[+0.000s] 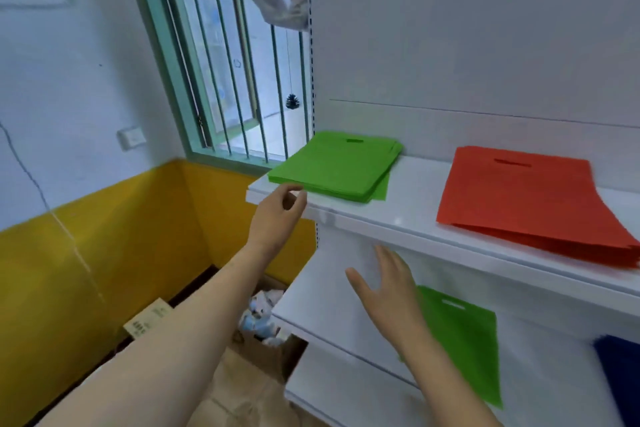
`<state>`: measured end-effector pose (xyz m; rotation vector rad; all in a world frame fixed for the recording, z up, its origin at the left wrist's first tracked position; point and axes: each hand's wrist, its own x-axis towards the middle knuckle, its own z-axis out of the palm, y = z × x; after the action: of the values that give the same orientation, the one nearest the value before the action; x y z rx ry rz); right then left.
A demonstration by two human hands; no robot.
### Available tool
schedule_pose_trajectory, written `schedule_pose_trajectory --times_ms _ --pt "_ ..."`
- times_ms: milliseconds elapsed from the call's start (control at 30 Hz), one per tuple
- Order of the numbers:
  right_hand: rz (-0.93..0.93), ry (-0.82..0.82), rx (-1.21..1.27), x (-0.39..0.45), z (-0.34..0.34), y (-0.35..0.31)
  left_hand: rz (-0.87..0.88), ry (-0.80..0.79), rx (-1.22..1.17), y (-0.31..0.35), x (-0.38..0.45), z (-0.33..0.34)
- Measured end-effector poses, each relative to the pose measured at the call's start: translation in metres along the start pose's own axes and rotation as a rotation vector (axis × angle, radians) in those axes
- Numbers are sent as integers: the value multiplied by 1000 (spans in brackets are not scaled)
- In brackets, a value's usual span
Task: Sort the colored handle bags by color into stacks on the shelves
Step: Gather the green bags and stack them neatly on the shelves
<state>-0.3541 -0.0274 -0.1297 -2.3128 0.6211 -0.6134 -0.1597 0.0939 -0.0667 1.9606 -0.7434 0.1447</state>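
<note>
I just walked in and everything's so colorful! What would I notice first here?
Probably the bright green stack of flat handle bags at the left end of the white upper shelf, and the orange-red stack beside it. One loose green bag lies on the lower shelf, partly behind the open right hand.

blue bag (621, 378) cut off, orange stack (533, 199) clipped

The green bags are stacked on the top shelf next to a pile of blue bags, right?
Not quite. In the head view, the stack of green bags on the top shelf sits next to a pile of orange bags, not blue ones.
</note>
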Motion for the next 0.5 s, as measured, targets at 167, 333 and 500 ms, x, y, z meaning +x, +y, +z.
schedule_pose_trajectory --times_ms 167,333,500 --pt "-40 0 -68 41 12 -13 38 -4 28 -5 74 -12" --pt "-117 264 -37 110 12 -27 83 -56 99 -29 175 11" --pt "-31 211 -164 200 10 -12 171 -172 277 -51 269 47"
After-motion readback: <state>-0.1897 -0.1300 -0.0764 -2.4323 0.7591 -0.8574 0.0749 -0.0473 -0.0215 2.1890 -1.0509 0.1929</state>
